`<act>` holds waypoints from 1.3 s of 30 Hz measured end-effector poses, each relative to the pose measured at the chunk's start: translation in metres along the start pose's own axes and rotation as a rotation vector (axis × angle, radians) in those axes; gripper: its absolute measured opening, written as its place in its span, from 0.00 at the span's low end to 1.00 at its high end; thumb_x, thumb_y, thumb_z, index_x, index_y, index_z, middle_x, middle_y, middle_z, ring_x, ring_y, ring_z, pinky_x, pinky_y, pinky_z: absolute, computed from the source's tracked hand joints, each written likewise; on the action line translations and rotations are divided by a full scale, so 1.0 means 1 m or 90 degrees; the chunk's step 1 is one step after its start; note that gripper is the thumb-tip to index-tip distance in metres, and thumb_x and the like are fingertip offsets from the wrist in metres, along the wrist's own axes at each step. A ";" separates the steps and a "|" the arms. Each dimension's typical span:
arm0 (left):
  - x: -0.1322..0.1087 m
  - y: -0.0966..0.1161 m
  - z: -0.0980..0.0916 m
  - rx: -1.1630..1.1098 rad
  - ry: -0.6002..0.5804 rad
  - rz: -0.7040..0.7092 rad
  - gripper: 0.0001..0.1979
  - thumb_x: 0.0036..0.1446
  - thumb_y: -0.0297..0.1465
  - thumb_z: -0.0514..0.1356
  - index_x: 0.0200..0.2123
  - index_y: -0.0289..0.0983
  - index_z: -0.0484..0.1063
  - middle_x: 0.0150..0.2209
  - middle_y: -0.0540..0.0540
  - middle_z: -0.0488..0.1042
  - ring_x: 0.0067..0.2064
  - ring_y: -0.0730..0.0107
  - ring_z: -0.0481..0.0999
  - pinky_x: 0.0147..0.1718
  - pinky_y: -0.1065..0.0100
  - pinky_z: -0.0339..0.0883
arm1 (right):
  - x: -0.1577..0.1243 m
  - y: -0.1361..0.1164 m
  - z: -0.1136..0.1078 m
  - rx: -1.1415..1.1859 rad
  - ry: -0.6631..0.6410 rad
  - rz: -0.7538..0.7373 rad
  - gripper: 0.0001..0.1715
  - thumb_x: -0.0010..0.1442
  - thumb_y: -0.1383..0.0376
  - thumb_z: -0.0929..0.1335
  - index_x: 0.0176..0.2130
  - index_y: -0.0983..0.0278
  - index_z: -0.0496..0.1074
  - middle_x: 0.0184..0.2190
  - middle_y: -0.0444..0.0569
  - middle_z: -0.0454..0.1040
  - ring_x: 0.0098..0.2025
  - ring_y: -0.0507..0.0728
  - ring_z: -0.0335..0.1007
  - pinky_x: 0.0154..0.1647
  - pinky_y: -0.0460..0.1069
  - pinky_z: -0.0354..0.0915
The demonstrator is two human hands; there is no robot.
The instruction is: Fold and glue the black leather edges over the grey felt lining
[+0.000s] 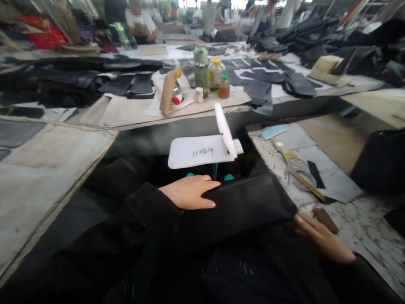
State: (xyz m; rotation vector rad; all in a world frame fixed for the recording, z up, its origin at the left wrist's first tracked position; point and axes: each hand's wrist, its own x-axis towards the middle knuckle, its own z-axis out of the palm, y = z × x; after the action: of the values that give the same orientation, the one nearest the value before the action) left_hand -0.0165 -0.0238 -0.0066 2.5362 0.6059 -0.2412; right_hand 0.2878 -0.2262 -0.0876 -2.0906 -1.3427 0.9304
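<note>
A black leather-like piece, long and soft with a folded look, lies across my lap. My left hand rests flat on its left part, thumb and fingers spread apart. At the piece's right corner my right hand pinches the edge; some of those fingers are hidden beneath it. Just beyond the piece is a white card with "11049" handwritten on it. A narrow white strip stands up at the card's right end.
To the right, a worn table carries a tape roll, a brown block and a black box-like item. Ahead, a bench holds a green bottle, a small glue bottle and black pieces. People stand farther back.
</note>
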 end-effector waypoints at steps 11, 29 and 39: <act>0.087 0.015 0.021 -0.127 0.051 0.043 0.19 0.50 0.45 0.54 0.37 0.39 0.74 0.35 0.45 0.74 0.34 0.63 0.72 0.31 0.70 0.60 | -0.025 -0.048 0.076 0.341 -0.213 0.115 0.41 0.46 0.34 0.57 0.30 0.69 0.65 0.30 0.54 0.70 0.34 0.57 0.68 0.38 0.52 0.65; 0.134 0.045 0.036 -0.450 0.416 -0.054 0.20 0.51 0.44 0.55 0.39 0.33 0.69 0.36 0.43 0.73 0.38 0.64 0.71 0.38 0.65 0.65 | 0.059 -0.056 -0.011 0.007 0.292 -0.047 0.24 0.52 0.45 0.58 0.22 0.62 0.58 0.18 0.46 0.63 0.25 0.56 0.62 0.28 0.50 0.58; 0.131 0.045 0.049 -0.428 0.457 -0.004 0.14 0.55 0.42 0.51 0.32 0.37 0.65 0.29 0.48 0.68 0.33 0.68 0.68 0.35 0.67 0.62 | 0.060 -0.054 0.004 -0.042 0.309 -0.062 0.24 0.56 0.46 0.55 0.22 0.61 0.56 0.19 0.46 0.63 0.25 0.56 0.63 0.27 0.49 0.56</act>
State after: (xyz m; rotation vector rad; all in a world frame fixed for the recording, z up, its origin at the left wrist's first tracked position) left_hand 0.1177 -0.0353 -0.0653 1.9054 0.7843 0.7793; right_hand 0.2697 -0.1497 -0.0693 -2.0969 -1.2095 0.3077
